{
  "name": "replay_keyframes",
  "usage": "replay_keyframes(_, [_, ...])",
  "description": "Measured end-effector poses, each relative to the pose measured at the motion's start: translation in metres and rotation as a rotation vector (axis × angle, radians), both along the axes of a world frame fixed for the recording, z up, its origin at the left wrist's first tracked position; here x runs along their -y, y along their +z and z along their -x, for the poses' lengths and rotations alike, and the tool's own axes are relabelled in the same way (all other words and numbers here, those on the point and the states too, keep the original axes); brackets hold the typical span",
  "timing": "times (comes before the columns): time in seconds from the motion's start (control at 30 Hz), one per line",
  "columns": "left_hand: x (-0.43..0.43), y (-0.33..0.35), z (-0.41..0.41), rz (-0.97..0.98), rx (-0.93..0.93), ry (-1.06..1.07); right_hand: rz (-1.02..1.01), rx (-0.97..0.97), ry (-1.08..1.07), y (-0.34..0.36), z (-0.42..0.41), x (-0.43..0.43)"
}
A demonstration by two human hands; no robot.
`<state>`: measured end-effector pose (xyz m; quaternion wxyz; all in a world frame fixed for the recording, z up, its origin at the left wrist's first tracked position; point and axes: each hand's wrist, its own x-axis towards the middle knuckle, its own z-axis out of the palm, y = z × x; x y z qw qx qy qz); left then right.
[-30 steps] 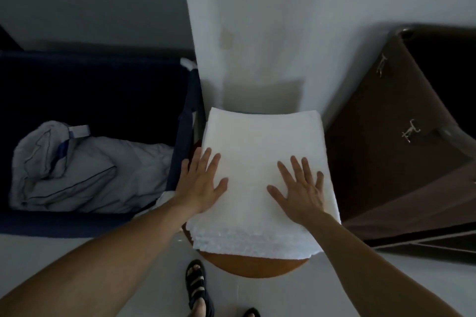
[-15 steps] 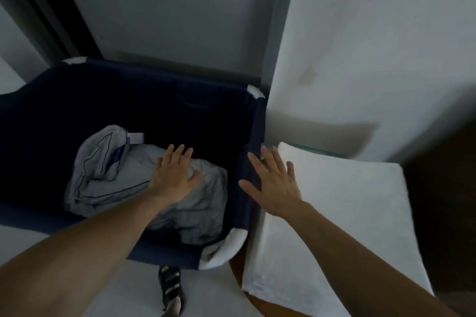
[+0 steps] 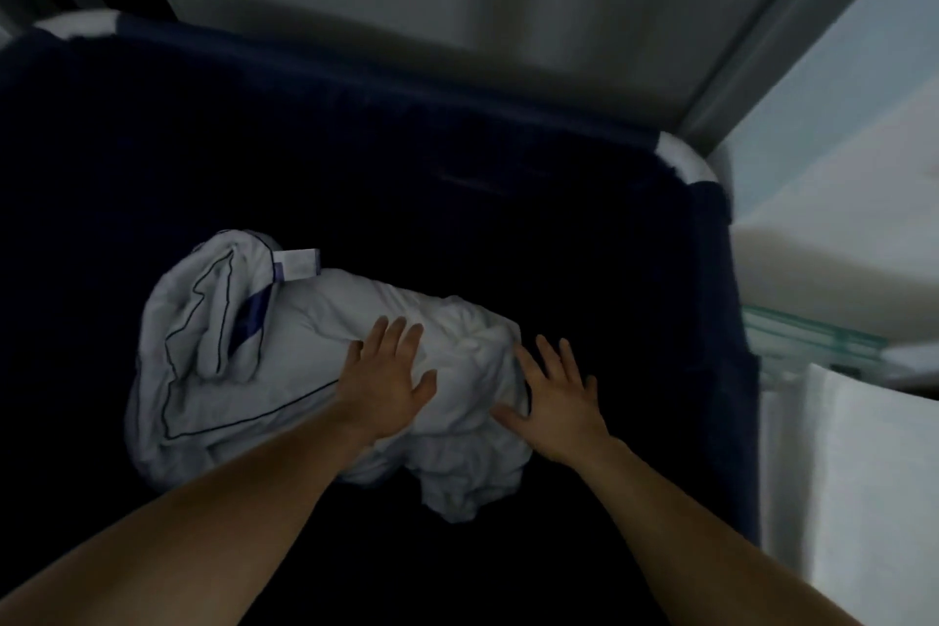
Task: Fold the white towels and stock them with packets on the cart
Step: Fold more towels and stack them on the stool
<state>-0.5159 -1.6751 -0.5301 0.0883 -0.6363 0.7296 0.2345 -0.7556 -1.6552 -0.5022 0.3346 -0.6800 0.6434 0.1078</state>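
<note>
Left hand [image 3: 386, 386] and right hand [image 3: 556, 404] leave the folded towel [image 3: 864, 498] for crumpled white linen [image 3: 228, 371] in the navy bin [image 3: 714, 239]; each grip spread, empty. Next fold likely starts.

Hotel hskpg area, prob; navy linen bin [image 3: 719, 300] w/ crumpled sheets [image 3: 284, 371]; folded white towel [image 3: 864, 473] beside.

Crumpled linen [image 3: 284, 371] lies inside the bin [image 3: 457, 86], left of its middle. Both hands are over the bin too — left hand [image 3: 388, 384] on the linen, right hand [image 3: 556, 397] nearer the bin's right side. Just right of the bin lies a folded towel [image 3: 853, 473].
</note>
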Motion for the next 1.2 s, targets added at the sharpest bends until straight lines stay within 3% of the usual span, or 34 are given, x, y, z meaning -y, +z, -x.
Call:
replay_keyframes(0.23, [0.049, -0.117, -0.005, -0.032, -0.001, -0.059, -0.139, 0.024, -0.051, -0.151, -0.025, 0.064])
replay_keyframes(0.43, [0.081, -0.215, -0.006, -0.044, 0.022, -0.069, -0.141, -0.005, -0.026, -0.274, -0.038, 0.107])
replay_keyframes(0.67, [0.079, -0.265, -0.011, -0.062, -0.062, -0.069, -0.157, -0.086, -0.044, -0.346, -0.054, 0.111])
replay_keyframes(0.8, [0.070, -0.255, -0.007, 0.024, -0.136, -0.072, -0.084, -0.007, -0.041, -0.334, -0.060, 0.097])
replay_keyframes(0.9, [0.067, -0.226, -0.006, -0.101, -0.160, -0.047, -0.012, 0.137, -0.047, -0.301, -0.050, 0.077])
replay_keyframes(1.1, [0.055, -0.136, -0.009, -0.372, -0.382, -0.144, 0.059, 0.342, -0.153, -0.169, -0.031, 0.049])
replay_keyframes(1.2, [0.047, -0.078, -0.005, -0.399, -0.413, -0.199, 0.110, 0.435, -0.144, -0.092, -0.031, 0.039])
